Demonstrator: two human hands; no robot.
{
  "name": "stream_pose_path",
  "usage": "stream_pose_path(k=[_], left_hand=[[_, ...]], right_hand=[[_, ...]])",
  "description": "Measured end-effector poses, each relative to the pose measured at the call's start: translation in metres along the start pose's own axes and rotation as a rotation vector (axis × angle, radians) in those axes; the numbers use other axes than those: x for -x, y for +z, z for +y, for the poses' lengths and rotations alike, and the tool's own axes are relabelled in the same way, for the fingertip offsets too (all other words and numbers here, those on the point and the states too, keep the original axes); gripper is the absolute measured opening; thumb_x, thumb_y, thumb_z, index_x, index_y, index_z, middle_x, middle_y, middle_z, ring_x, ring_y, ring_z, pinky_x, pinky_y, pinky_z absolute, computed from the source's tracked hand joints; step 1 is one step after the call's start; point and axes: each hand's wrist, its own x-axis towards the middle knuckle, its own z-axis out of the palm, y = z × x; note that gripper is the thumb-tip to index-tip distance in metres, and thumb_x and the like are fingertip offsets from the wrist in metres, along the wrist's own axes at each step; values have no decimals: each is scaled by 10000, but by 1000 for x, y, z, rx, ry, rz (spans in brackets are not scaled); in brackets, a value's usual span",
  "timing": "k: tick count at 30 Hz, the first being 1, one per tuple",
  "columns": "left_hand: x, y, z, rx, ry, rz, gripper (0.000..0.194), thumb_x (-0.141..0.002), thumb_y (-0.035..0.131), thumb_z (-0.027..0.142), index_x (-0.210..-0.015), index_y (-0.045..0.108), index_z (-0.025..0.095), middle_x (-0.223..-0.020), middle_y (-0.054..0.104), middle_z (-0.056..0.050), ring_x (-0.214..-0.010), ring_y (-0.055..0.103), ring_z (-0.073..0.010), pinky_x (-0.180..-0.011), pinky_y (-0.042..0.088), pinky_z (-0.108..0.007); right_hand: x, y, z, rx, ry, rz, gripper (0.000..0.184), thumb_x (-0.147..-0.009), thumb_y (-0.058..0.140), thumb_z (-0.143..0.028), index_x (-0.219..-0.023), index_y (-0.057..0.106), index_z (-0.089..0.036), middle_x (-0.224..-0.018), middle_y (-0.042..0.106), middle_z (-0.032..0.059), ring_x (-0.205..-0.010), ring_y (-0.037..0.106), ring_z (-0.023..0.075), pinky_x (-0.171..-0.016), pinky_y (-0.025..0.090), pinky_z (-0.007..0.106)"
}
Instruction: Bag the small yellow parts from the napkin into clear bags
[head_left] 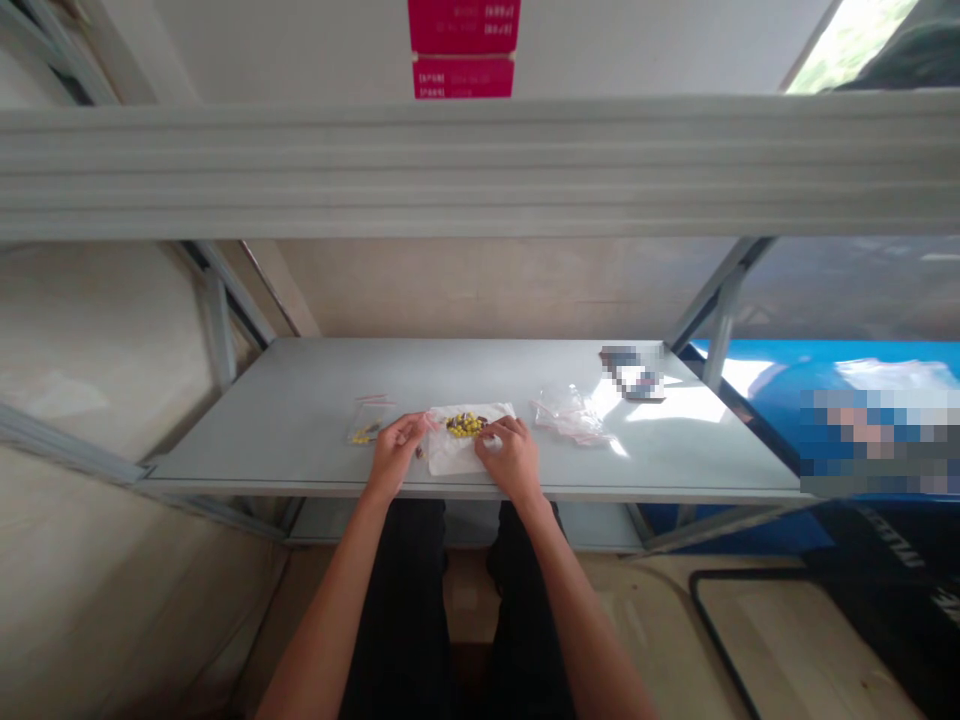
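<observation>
Left hand (397, 450): grip curled, fingertips at the left edge of a white paper sheet (450, 458) – pinching it or only resting there, I cannot tell.
Right hand (511, 458): grip curled too, fingertips at the sheet's right edge, just beside the pile; any pinch is hidden.
Pile: yellow and brown pellets (465, 425), mid-sheet, near the front edge of the shelf (300, 400).
Left of sheet: a small clear bag (366, 425) holding yellow bits.
Right of sheet: a crumpled clear plastic bag (570, 415).
Risk: a tug or tilt of the sheet could roll pellets off – the front edge is closest.
</observation>
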Motion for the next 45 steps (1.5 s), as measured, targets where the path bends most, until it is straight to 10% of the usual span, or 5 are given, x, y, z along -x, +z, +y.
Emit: stream_pose_path(k=[6, 20, 26, 33, 45], left_hand=[[2, 2, 4, -65, 12, -27, 436, -819, 722, 582, -1007, 747, 190, -1069, 778, -99, -1036, 709, -232, -922, 528, -327], [5, 10, 16, -334, 87, -249, 300, -818, 750, 463, -964, 798, 206, -1021, 793, -82, -999, 715, -270, -945, 517, -378], [2, 1, 3, -196, 13, -83, 390, -840, 716, 541, -999, 758, 188, -998, 788, -94, -949, 719, -235, -815, 536, -304], [3, 1, 4, -167, 29, -79, 386, -832, 717, 565, -950, 744, 198, -945, 784, -87, -956, 715, -227, -864, 527, -309], [3, 12, 16, -341, 103, -269, 322, -823, 738, 502, -963, 796, 218, -1014, 795, -85, -988, 716, -275, -962, 515, -387]], right_hand=[[2, -1, -2, 99, -83, -38, 132, -891, 667, -179, -777, 714, -228, -826, 703, 65, -848, 585, 231, -731, 464, 317], [-8, -6, -10, -486, -273, -238, 202, -992, 590, -304, -1054, 777, -258, -1038, 670, 70, -1012, 644, 208, -888, 544, 385], [-2, 1, 0, -198, -124, -26, 186, -951, 597, -216, -999, 776, -231, -995, 668, 86, -971, 626, 230, -886, 538, 377], [0, 10, 5, 53, -185, -71, 144, -927, 636, -162, -896, 752, -241, -990, 664, 95, -993, 583, 270, -871, 533, 404], [-8, -8, -10, -428, -259, -202, 164, -978, 617, -301, -988, 773, -252, -986, 684, 71, -971, 641, 222, -853, 542, 388]])
